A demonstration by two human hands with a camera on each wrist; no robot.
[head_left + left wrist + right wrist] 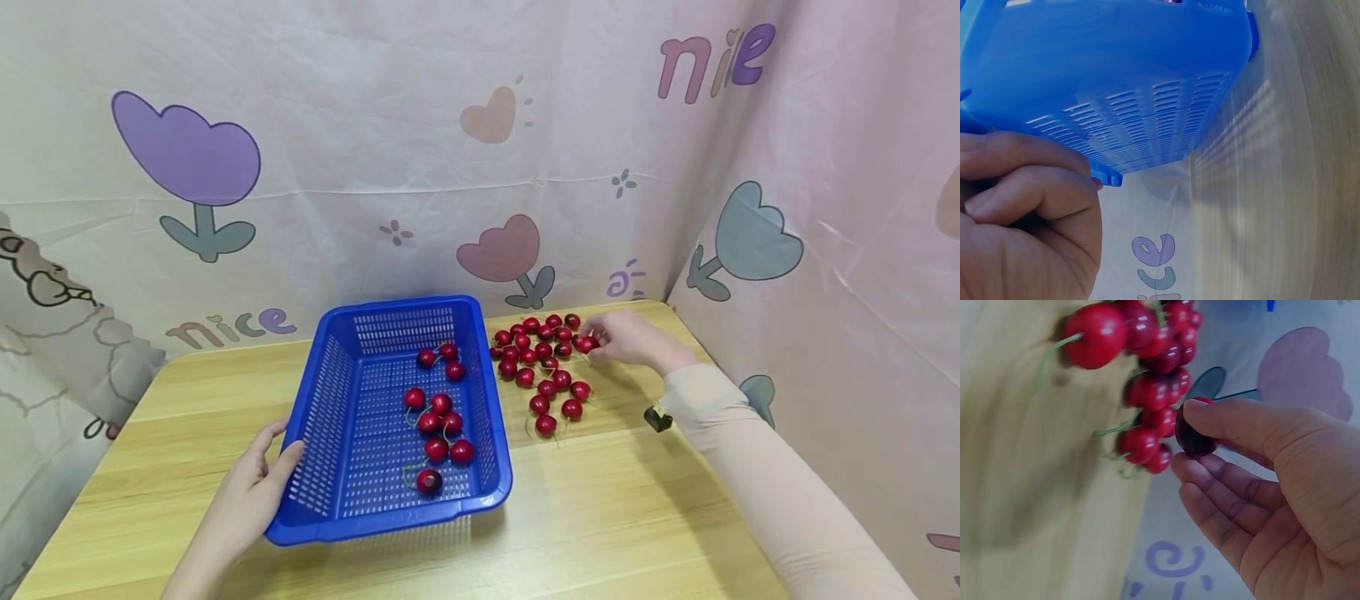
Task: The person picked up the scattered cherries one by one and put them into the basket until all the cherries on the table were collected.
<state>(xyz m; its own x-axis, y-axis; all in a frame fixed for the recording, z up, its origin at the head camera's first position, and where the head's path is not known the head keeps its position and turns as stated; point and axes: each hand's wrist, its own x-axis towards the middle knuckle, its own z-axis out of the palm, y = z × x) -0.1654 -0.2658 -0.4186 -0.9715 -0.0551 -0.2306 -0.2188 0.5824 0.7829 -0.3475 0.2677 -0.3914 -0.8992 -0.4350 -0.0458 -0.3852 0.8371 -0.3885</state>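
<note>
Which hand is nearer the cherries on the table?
Right: the right hand is beside the cherries, pinching one; the left hand is across the blue basket from them.

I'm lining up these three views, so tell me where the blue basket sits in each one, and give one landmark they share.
Head: the blue basket is slightly left of centre, mostly in the lower half.
Left wrist: the basket fills the upper left, seen from outside.
Right wrist: only a blue sliver at the top edge, possibly the basket.
Shared landmark: the wooden table.
</note>
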